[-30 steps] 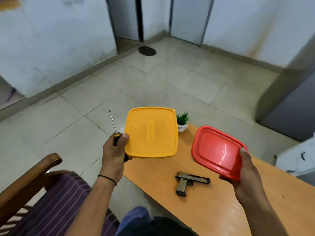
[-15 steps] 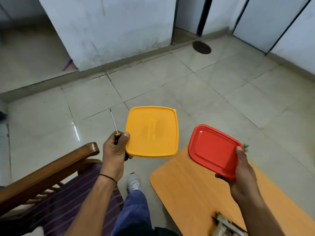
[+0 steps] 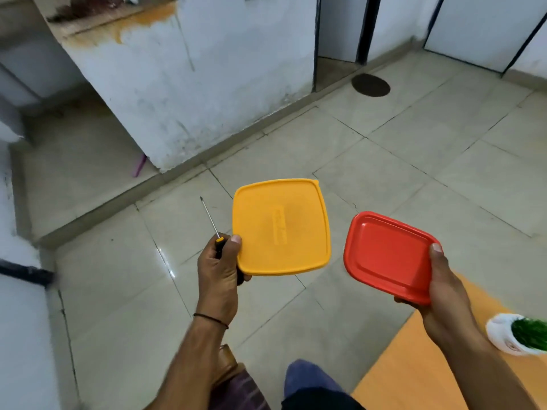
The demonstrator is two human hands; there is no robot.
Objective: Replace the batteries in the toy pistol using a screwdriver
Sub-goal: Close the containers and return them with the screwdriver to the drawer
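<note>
My left hand grips two things at once: a thin screwdriver with a black and yellow handle, its shaft pointing up and away, and a square yellow box lid pinched under the thumb. My right hand holds a red rectangular lid by its near right corner, thumb on top. Both lids hang in the air over the tiled floor. The toy pistol is out of view.
A corner of the orange wooden table shows at the lower right, with a small white pot holding a green plant on it. A striped chair cushion and my blue-clad knee lie at the bottom. White walls stand behind.
The view has swung left, away from the table; the pistol has dropped out of sight and the plant has come into view at lower right. Both hands keep the same grips.
</note>
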